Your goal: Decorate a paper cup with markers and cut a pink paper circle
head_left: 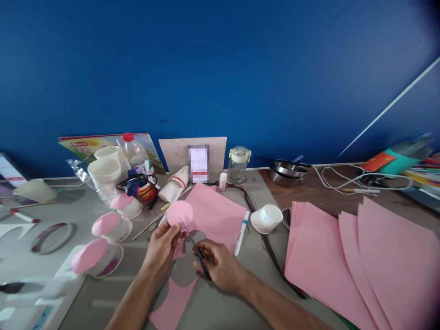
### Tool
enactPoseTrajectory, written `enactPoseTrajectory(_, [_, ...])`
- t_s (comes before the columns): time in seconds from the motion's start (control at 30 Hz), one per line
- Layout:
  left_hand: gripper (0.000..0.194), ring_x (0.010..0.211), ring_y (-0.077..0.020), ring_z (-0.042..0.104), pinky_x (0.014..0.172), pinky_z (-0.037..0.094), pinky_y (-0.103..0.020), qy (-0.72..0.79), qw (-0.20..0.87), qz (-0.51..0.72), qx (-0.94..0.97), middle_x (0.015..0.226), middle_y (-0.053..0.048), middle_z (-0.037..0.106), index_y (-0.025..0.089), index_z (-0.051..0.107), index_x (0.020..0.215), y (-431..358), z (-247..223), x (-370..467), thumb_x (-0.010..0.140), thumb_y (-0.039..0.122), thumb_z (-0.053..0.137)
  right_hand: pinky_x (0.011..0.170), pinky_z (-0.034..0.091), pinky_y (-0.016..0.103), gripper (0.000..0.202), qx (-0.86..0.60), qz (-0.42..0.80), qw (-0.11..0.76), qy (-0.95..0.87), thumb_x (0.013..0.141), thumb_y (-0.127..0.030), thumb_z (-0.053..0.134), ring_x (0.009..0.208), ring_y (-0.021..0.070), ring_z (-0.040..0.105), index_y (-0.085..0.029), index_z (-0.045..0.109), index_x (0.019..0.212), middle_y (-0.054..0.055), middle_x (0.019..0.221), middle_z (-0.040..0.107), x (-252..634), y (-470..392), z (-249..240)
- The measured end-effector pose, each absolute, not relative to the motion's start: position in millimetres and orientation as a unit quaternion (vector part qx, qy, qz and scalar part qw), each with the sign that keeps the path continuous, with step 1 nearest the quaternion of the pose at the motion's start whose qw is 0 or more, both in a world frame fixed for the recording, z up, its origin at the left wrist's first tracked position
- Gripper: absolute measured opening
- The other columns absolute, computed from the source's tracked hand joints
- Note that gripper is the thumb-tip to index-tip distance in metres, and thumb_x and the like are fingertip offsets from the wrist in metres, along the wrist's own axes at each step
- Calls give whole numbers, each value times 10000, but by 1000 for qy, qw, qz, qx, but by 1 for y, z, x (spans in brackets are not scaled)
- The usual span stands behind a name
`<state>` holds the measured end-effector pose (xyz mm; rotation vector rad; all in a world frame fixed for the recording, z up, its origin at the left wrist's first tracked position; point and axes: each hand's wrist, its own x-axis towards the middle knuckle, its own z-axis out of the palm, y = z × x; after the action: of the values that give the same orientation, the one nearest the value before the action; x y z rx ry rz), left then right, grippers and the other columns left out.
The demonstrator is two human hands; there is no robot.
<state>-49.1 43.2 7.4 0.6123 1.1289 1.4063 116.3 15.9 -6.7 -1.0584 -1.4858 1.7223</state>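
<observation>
My left hand [164, 244] pinches the lower edge of a round pink paper disc [179, 212]. In my right hand [220, 263] is a pair of black-handled scissors [200, 259], its blades pointing up toward the disc's lower right edge. Whether the blades touch the paper I cannot tell. Below the hands lies a pink paper offcut [177, 298] with rounded cut-outs. A larger pink sheet [215, 211] rests behind them. To the left, several white paper cups with pink paper discs on their ends, such as this cup [115, 229], lie in a row.
A white paper cup [268, 218] and a marker [242, 233] are right of the sheet. Stacked pink paper [316, 247] covers the right side. At the back stand a glass jar [238, 166], a propped phone [199, 164], a glue stick [223, 181] and metal bowls [286, 174].
</observation>
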Motion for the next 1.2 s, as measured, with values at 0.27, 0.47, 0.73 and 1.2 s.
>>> enactPoseTrajectory(0.27, [303, 396, -37, 449, 602, 532, -218, 486, 579, 603, 255, 458, 64, 562, 152, 674, 636, 42, 9, -48, 507, 324, 888, 489, 289, 208, 146, -402, 653, 309, -563, 740, -224, 679, 524, 82, 383, -178, 602, 855, -64, 604, 467, 116, 16, -10])
enactPoseTrajectory(0.47, [284, 387, -33, 424, 620, 543, -238, 485, 574, 603, 266, 456, 73, 544, 155, 672, 651, 43, 9, -47, 531, 321, 868, 501, 298, 211, 174, -398, 654, 309, -563, 738, -221, 682, 530, 84, 386, -169, 608, 886, -64, 609, 475, 116, 17, -11])
enactPoseTrajectory(0.73, [279, 404, -38, 428, 621, 547, -241, 481, 575, 604, 269, 472, 64, 550, 151, 673, 655, 41, 7, -49, 556, 320, 872, 504, 304, 206, 163, -395, 660, 309, -559, 732, -219, 692, 535, 82, 398, -176, 614, 869, -67, 613, 478, 117, 17, -8])
enactPoseTrajectory(1.2, [269, 402, -41, 443, 601, 547, -239, 487, 571, 606, 265, 473, 69, 557, 154, 686, 706, 43, 7, -47, 561, 303, 858, 520, 327, 200, 188, -391, 664, 314, -555, 743, -257, 694, 553, 80, 414, -174, 598, 882, -64, 628, 484, 116, 17, -14])
